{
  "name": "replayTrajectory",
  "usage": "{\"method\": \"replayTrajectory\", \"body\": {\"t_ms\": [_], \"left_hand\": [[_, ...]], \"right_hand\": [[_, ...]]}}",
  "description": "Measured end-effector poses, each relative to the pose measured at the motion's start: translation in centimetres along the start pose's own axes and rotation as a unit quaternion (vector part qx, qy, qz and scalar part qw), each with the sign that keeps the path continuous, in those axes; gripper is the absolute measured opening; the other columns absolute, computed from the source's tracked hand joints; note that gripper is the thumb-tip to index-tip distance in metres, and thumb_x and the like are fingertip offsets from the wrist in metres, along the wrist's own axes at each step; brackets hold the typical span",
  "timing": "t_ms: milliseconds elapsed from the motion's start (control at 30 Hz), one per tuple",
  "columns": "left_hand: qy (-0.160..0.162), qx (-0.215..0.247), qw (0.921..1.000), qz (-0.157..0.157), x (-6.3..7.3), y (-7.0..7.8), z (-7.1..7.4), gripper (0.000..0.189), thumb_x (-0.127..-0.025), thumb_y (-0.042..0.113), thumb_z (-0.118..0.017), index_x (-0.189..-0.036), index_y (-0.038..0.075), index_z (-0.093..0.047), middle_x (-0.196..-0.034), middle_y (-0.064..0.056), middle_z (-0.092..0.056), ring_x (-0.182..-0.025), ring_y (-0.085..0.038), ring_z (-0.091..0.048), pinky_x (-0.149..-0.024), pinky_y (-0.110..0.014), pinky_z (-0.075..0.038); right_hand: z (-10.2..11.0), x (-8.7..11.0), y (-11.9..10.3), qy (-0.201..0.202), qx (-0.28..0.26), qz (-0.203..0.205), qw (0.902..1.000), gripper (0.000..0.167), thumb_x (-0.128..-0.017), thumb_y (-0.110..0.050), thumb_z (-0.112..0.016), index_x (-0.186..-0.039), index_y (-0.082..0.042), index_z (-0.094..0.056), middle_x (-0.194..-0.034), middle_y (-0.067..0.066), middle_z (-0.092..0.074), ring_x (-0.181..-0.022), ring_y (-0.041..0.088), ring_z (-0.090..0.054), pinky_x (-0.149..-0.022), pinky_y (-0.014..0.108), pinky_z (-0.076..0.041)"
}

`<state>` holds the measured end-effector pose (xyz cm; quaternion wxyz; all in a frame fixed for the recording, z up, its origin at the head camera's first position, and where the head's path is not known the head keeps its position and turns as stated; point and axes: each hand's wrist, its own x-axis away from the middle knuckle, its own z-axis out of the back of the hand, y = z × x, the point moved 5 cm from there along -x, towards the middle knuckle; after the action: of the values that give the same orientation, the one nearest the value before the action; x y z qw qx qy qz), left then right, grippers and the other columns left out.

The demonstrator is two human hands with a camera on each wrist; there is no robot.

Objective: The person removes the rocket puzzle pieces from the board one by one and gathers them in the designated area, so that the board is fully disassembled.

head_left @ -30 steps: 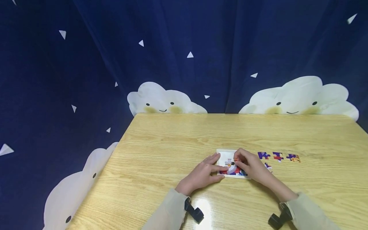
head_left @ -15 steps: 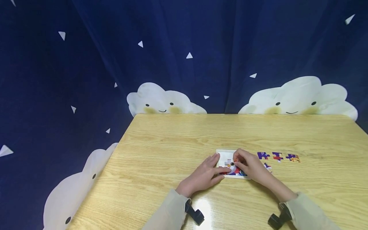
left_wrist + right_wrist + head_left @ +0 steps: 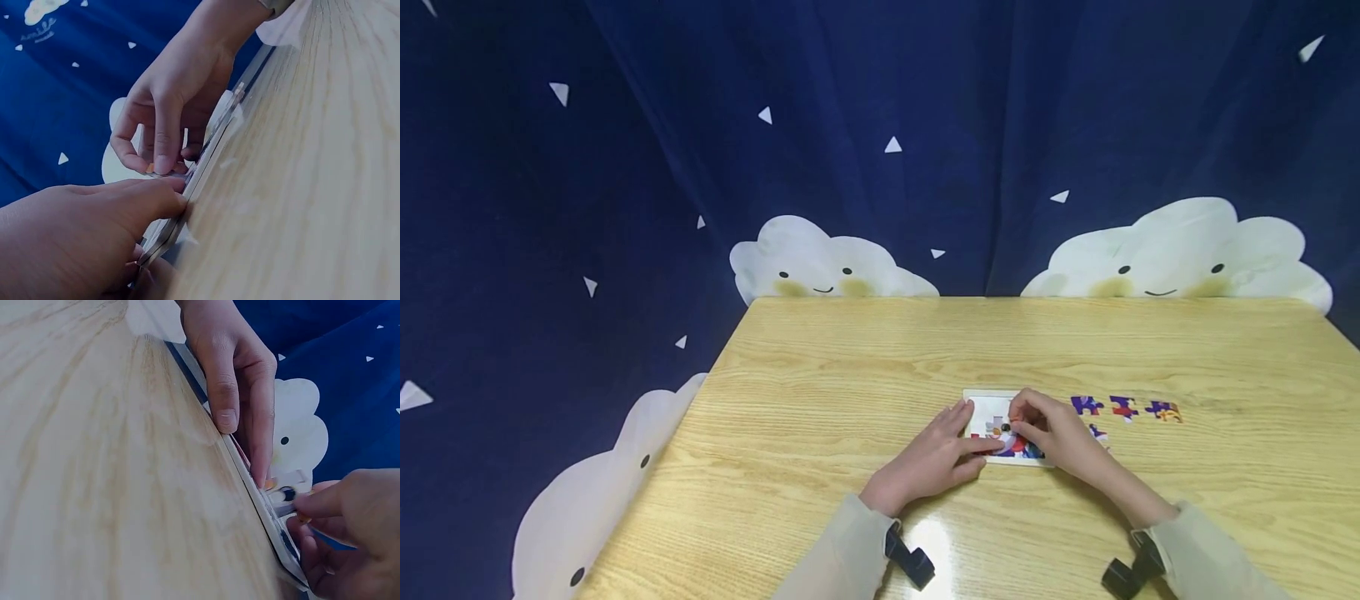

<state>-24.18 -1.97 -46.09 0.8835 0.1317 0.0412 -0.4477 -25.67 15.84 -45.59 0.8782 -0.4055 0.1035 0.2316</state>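
Table point(image 3: 820, 358) runs on past the puzzle tray point(image 3: 985, 405) to your left and to the far edge; loose pieces point(image 3: 1123, 407) bound your right. Joined pieces point(image 3: 1018, 448) fill the tray's near side. Your left hand point(image 3: 928, 454) spreads its fingers over it; your right hand point(image 3: 1060, 429) pinches a puzzle piece point(image 3: 287, 494) there. The wrist views show it tilted up, which the head view hides.

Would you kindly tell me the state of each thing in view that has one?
Tray: flat on the table, partly filled.
Pinched piece: over the tray; whether seated, unclear.
Three pieces: loose, in a row.
Fourth piece: on the table, partly hidden.
Left hand: resting on the tray.
Right hand: pinching its piece.
Curtain: hanging.
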Motion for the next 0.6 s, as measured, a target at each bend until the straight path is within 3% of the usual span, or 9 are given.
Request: {"method": "replayTrajectory", "body": {"t_ms": [333, 600], "left_hand": [[0.018, 0.005, 0.9998, -0.007, -0.1, 0.2, 0.0, 0.034, -0.100, 0.028, -0.054, -0.134, 0.030, -0.061, -0.151, -0.032, -0.035, -0.144, -0.042, -0.035, -0.119, -0.049, -0.035], [0.014, 0.030, 0.9994, 0.006, 0.0, 0.0, 0.0, 0.036, -0.099, 0.025, -0.056, -0.135, 0.031, -0.060, -0.152, -0.031, -0.034, -0.146, -0.041, -0.032, -0.121, -0.049, -0.032]], "right_hand": [[0.7, 0.4, 0.5, 0.020, -0.008, -0.083, 0.9964, 0.012, -0.090, -0.003, -0.067, -0.094, -0.014, -0.064, -0.086, 0.000, -0.070, -0.076, -0.003, -0.058, -0.069, 0.016, -0.053], [1.7, 1.2, 0.7, 0.059, -0.024, -0.066, 0.9957, 0.010, -0.090, -0.005, -0.067, -0.095, -0.013, -0.068, -0.085, 0.002, -0.071, -0.074, -0.004, -0.057, -0.064, 0.015, -0.051]]}}
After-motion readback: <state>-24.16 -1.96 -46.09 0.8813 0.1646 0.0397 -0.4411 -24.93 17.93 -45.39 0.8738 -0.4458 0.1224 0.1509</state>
